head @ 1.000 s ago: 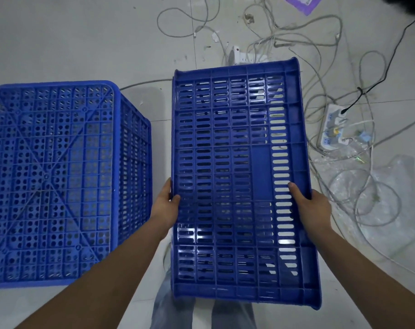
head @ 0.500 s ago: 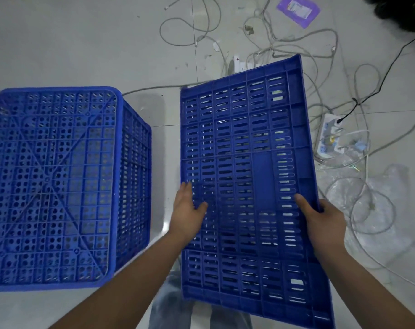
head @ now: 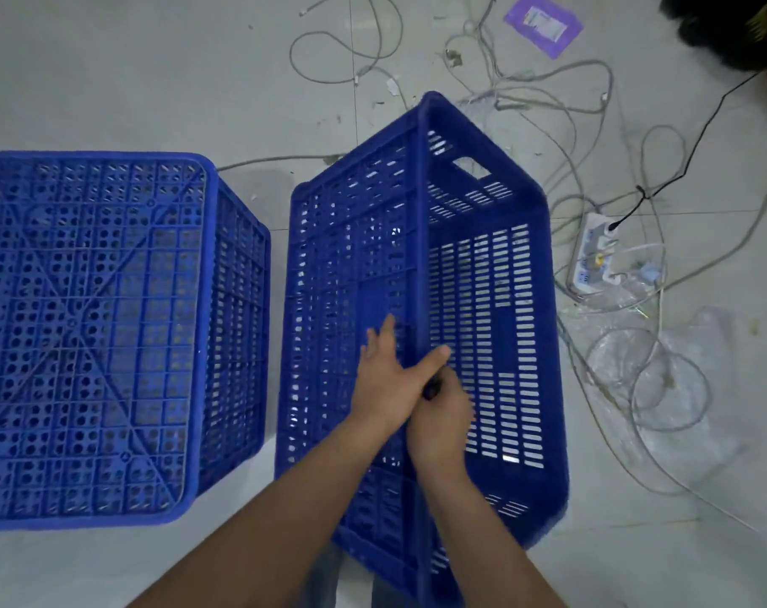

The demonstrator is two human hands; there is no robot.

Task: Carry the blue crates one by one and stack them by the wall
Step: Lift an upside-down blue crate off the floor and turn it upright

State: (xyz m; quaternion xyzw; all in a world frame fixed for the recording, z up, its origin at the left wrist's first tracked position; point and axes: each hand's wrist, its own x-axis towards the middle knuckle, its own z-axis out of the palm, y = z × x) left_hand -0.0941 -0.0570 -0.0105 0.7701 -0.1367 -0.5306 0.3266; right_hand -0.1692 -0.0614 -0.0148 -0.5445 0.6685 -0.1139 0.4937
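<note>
A pale tiled floor (head: 153, 72) carries an upturned blue crate (head: 92, 335) on the left. To the right lie tangled grey cables (head: 561, 81), a white power strip (head: 594, 252), clear plastic wrap (head: 697, 388) and a purple packet (head: 544, 21).

A: Hands? 
B: Left hand (head: 383, 381) and right hand (head: 438, 414) grip the long rim of the tilted blue crate (head: 482, 300), touching each other.
A: Surroundings? 
B: An upturned crate (head: 92, 335) sits just left; cables (head: 592, 125) and a power strip (head: 594, 252) lie on the floor (head: 109, 59).

You have 2 blue slotted crates: the left crate (head: 87, 335) sits upside down on the floor, the right crate (head: 482, 326) is tipped, rim edge toward you.
</note>
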